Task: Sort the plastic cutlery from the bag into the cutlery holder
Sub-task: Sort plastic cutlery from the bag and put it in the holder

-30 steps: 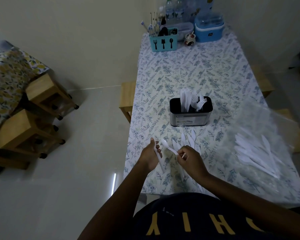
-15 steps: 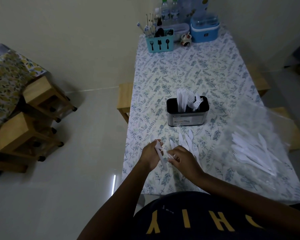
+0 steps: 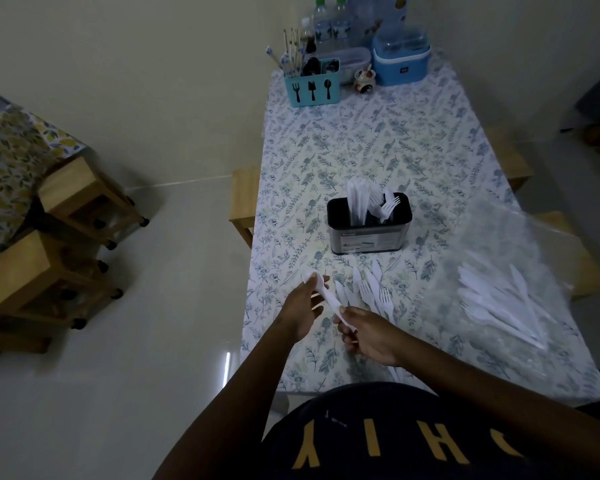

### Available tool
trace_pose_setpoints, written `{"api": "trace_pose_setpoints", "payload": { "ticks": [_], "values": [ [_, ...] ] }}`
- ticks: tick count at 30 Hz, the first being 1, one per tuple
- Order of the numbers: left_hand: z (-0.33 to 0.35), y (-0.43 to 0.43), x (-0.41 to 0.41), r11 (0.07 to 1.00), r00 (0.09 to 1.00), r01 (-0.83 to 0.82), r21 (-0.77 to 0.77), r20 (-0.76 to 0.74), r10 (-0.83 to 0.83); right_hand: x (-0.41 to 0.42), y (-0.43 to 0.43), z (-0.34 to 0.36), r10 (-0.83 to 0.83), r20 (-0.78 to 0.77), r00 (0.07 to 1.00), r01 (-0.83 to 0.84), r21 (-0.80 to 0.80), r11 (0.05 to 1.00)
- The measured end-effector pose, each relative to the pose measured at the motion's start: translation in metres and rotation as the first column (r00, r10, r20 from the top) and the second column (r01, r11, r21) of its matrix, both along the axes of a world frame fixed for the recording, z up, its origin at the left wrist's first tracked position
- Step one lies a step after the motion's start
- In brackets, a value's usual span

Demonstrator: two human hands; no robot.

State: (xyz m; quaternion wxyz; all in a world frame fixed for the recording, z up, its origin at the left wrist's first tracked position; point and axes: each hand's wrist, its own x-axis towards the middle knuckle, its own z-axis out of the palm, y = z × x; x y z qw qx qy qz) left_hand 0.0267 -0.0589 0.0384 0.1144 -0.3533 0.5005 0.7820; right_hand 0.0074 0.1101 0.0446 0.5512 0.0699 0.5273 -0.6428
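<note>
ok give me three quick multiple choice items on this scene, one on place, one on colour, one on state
1. Where is the clear bag?
A. right of the black holder
B. on the floor
C. behind the blue cooler

2. What colour is the loose cutlery on the table?
A. black
B. white
C. red

3. What are the hands doing?
A. resting flat
B. both holding one spoon
C. lifting the holder

Answers: 1 A, the bag lies to its right. 2 B, all white. 3 B, left hand at the bowl end, right hand on the handle.

Probably a home dining room: floral-clothed table (image 3: pixel 378 150), wooden stools (image 3: pixel 80 192).
</note>
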Motion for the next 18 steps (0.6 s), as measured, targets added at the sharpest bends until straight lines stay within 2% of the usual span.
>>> {"api": "trace_pose_setpoints", "payload": {
  "ticks": [4,11,15,18],
  "values": [
    [0.007,-0.005,-0.005,0.983,0.994,0.105,-0.151,-0.024,-0.110,-0.003,0.010,-0.001,-0.017,-0.030,0.999,0.018,0.027,0.999],
    [0.030,-0.011,-0.025,0.823,0.922,0.324,-0.466,-0.040,-0.385,-0.016,0.029,-0.001,-0.086,-0.122,0.989,0.093,0.051,0.994],
    [0.047,0.001,-0.053,0.777,0.933,0.215,-0.592,-0.110,-0.342,-0.034,0.047,0.005,-0.257,-0.096,0.962,0.261,0.040,0.964],
    [0.066,0.017,-0.084,0.712,0.939,0.088,-0.697,-0.181,-0.293,-0.043,0.059,0.009,-0.329,-0.105,0.939,0.339,0.102,0.935]
  ]
}}
